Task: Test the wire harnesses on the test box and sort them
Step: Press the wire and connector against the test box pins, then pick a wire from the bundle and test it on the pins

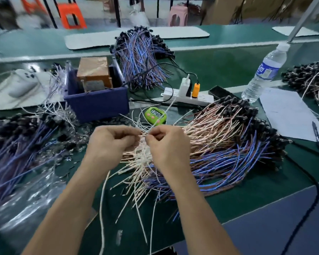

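Both hands meet over the green table (228,74). The left hand (110,142) and the right hand (166,144) have their fingers curled, each pinching the same thin white wires (143,159) between fingertips. Just beneath and to the right sprawls a big heap of harnesses (219,144), pink and blue. Behind the hands, a brown box (93,70) sits in a blue bin (98,103), beside a green timer (155,115).

Both hands up over the green bench (219,74): left hand (110,142) and right hand (167,144) pinch thin white wires (145,128) between curled fingers, just above the big harness pile (228,144). Behind them, a green timer (155,115), and the taped box (94,72) in its blue bin (98,105).
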